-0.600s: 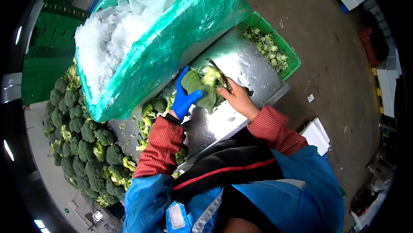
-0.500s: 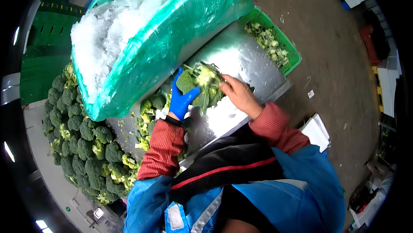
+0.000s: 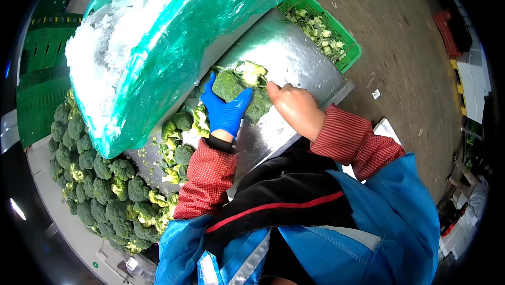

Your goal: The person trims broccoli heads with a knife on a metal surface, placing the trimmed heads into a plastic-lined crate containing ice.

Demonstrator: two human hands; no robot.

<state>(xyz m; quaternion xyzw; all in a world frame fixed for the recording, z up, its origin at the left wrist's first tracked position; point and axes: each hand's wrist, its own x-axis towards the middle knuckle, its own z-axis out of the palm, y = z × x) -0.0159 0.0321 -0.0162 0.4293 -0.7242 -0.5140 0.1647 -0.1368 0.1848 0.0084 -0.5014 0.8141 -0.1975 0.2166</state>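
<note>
Brown floor (image 3: 392, 37), shiny wet metal worktop (image 3: 276, 40), green bag (image 3: 163, 69) of ice (image 3: 97, 48) alongside (round green mark (image 3: 95, 264) lower left, too small to read). Broccoli head (image 3: 227, 86) over the worktop: dark green crown, pale stem (image 3: 252, 73), leaves (image 3: 258, 107) on. Gloved left hand (image 3: 226, 107) grips it, thumb and fingers spread wide; right hand (image 3: 297, 107) curled beside the stem, can't tell if holding anything.

The blue-gloved left hand (image 3: 225, 108) cups a broccoli head (image 3: 227, 86) nearer the back edge of the metal table (image 3: 281, 43); the bare right hand (image 3: 296, 107) curls beside its pale stem (image 3: 251, 73). Crushed ice (image 3: 102, 43) fills a green bag (image 3: 181, 61) along that edge; a green crate (image 3: 353, 57) holds trimmings (image 3: 321, 35) beyond the right end.
</note>
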